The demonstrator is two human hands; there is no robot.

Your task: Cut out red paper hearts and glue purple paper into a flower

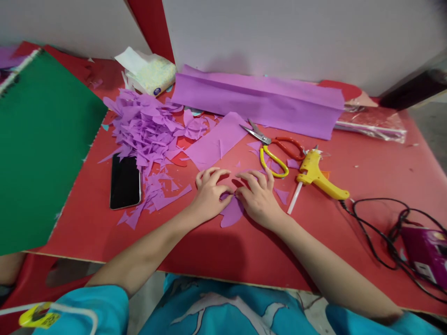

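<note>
My left hand (212, 194) and my right hand (257, 196) meet over the red tabletop, thumbs and forefingers pinched on a small purple paper piece (232, 215). Its rounded lower part hangs toward me between the hands; the upper part is hidden by the fingers. Just beyond my right hand lie scissors (272, 148) with one red and one yellow handle, blades apart. A flat purple paper strip (218, 142) rests past my left hand. To the right of my right hand lies a yellow glue gun (319, 176) with a white glue stick in it.
Purple cutouts (145, 125) are heaped at the left beside a phone (126, 180). A tissue pack (150, 72) and a folded purple sheet (258, 102) lie along the wall. A green board (45, 149) covers the left side. Black cable (387, 237) and a purple box (426, 253) occupy the right.
</note>
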